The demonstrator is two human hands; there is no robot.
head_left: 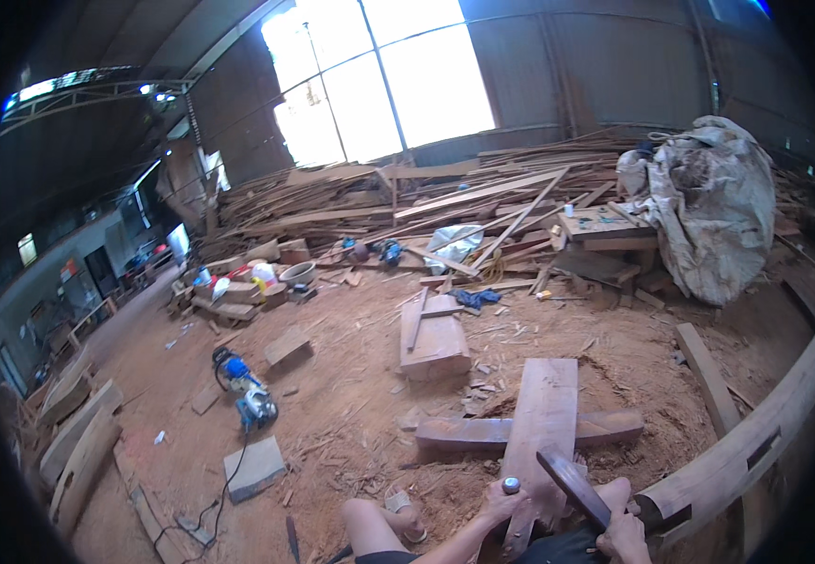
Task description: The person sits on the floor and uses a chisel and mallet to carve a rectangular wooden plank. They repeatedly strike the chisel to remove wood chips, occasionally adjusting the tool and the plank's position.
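Note:
My left hand (496,505) is closed around a small tool with a round metal end (511,485), held upright against the near end of a long reddish plank (546,414). The plank lies across a thick wooden beam (464,432) on the sawdust floor. My right hand (626,538) grips a dark wooden club-like piece (572,484) that slants up to the left, its head close to the small tool. My bare knee (370,523) and a sandalled foot (407,512) show at the lower edge.
A long curved timber with a slot (755,442) runs along the right. A blue power tool (243,387) with its cable and a flat slab (255,466) lie to the left. A thick wood block (436,344), a pile of planks (445,202) and a big grey sack (708,202) stand beyond.

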